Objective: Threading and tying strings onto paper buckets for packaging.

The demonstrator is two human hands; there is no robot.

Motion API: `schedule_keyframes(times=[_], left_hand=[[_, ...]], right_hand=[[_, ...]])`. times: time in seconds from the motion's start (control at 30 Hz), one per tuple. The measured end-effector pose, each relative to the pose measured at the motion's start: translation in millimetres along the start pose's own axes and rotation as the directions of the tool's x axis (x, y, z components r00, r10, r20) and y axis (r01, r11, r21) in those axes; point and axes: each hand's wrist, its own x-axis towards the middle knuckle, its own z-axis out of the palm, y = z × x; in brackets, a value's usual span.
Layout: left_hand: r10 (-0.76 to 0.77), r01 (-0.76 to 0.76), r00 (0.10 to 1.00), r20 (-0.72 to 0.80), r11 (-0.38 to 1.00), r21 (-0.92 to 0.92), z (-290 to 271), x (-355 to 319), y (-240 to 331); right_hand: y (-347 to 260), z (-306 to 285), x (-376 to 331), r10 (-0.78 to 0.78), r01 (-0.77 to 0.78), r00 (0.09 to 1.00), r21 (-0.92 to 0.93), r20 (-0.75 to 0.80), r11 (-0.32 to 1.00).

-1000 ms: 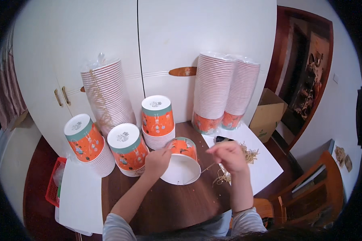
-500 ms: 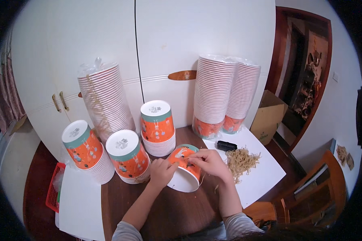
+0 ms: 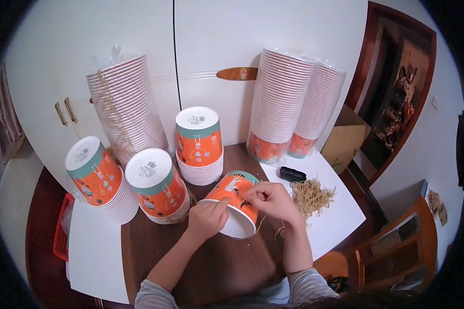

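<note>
- Orange-and-green printed paper tub with white rim [image 3: 236, 193] sits between both hands, over the brown wooden tabletop [image 3: 206, 262], tipped on its side, mouth angled down toward the person
- Left hand [image 3: 209, 219]: fingers curled at the tub's left rim and wall, index reaching onto the orange side; can't tell if it is clamped on it
- Right hand [image 3: 274, 201]: thumb and index tips close together at the printed wall; can't tell what, if anything, is pinched
- Thin tan cord strand [image 3: 261, 222] hangs by the rim, below the right hand
- Loose heap of tan cord [image 3: 313, 198] just right of that hand, on the white board [image 3: 335, 221]; black oblong plastic case [image 3: 292, 174] beside it
- Left of the tub, three upside-down stacks of matching tubs: near [image 3: 157, 190], far left [image 3: 100, 177], back [image 3: 198, 147]; tan cord shows at the near one's right edge
- Behind: tall plastic-wrapped tub stacks, one left [image 3: 131, 103], two right [image 3: 281, 103], by the white cabinet [image 3: 216, 36]
- Farther right: brown cardboard box [image 3: 345, 141], brown wooden chair [image 3: 428, 232]
</note>
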Motion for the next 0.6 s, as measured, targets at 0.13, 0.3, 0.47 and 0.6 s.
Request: schedule_keyframes(times=[0.13, 0.3, 0.47, 0.6], left_hand=[[-0.033, 0.032, 0.999, -0.014, 0.998, -0.06, 2.7, -0.6, 1.7], [-0.023, 0.021, 1.0, -0.018, 0.996, -0.083, 0.7, 1.8, 6.0], [-0.035, 0.037, 0.999, 0.018, 0.995, -0.089, -0.4, 1.8, 6.8], [-0.028, 0.03, 0.999, 0.021, 0.995, -0.091, -0.9, 2.3, 7.2]], right_hand=[[3.5, -1.3, -0.8, 0.024, -0.023, 1.0, -0.021, 0.008, 0.999], [7.1, -2.4, -1.8, 0.016, -0.015, 0.999, -0.06, 0.029, 0.998], [4.8, -3.6, -1.0, 0.041, -0.032, 0.996, -0.122, 0.077, 0.992], [4.6, -3.2, -0.3, 0.058, -0.046, 0.995, -0.136, 0.083, 0.99]])
